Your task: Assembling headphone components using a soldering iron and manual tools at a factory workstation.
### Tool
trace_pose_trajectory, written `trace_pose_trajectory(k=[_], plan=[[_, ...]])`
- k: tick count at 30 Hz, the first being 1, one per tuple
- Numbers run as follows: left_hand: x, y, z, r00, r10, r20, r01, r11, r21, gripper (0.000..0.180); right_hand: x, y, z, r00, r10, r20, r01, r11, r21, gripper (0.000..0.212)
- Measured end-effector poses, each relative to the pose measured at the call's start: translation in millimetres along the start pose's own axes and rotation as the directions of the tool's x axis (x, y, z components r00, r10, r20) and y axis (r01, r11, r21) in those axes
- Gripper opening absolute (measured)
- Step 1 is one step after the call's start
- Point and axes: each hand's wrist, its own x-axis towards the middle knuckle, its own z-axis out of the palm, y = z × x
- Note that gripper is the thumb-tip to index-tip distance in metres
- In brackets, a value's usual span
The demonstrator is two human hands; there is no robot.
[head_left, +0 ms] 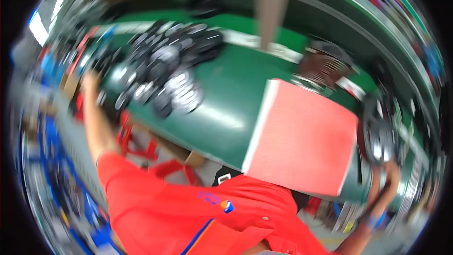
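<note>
My left arm reaches out to the far left, and my left hand (89, 82) is smeared by motion beside the green table's left end. Dark, shiny small parts lie near it, but their kind is too blurred to name. At the right end of the table, my right hand (390, 172) is just below a dark, shiny rounded object (380, 144). Whether it touches or grips that object is unclear, as its fingers are blurred. A blue band (376, 219) circles my right wrist. Between my arms, a pink-red sheet (304, 137) with a white edge lies on the table.
A heap of black and silvery round parts (165, 66) covers the left part of the green table (226, 99). Behind the sheet stands a brownish stack of ring-like pieces (323, 68). A beige upright post (272, 9) rises at the back edge. Red metal legs (174, 170) show below.
</note>
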Motion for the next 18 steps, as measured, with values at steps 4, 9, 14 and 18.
trace_pose_trajectory(k=[4, 9, 14, 18], plan=[[65, -86, 57, 0.995, -0.016, -0.099, 0.029, 0.991, 0.129, 0.069, 88, 53, 55, 0.991, -0.133, 0.01, 0.131, 0.986, 0.105, 0.034], [84, -58, 55, 0.999, 0.048, -0.006, -0.048, 0.975, -0.218, 0.07, 154, 88, 128, 0.987, -0.153, 0.052, 0.147, 0.983, 0.106, 0.034], [64, -44, 32, 0.993, 0.107, -0.052, -0.116, 0.963, -0.244, 0.061, 157, 75, 155, 0.999, -0.025, 0.026, 0.021, 0.99, 0.137, 0.032], [41, -29, 1, 0.942, 0.12, -0.315, -0.18, 0.969, -0.168, 0.042, 126, 74, 114, 0.994, 0.003, 0.107, -0.008, 0.999, 0.04, 0.03]])
